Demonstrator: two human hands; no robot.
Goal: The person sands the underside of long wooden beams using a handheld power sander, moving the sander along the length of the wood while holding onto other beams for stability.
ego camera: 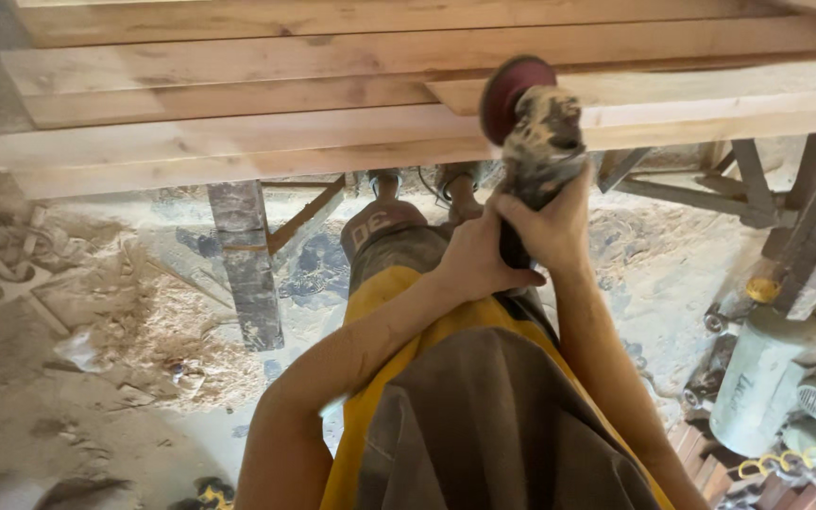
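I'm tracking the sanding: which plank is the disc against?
The short top plank, whose left end stops at the red disc of the sander; the longer planks beneath run on leftward.

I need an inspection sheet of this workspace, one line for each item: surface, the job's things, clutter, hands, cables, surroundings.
Surface: long pale wooden planks stacked on a stand with a dusty wooden leg.
Job's things: dust-caked handheld grinder with a dark red round disc, the disc at the plank edge.
Clutter: heap of pale wood shavings and sawdust on the floor.
Hands: left hand and right hand both grip the grinder body.
Cables: yellow coiled cable by the motor; a dark cord under the planks, unclear.
Surroundings: pale green electric motor at right, a dark metal frame behind.
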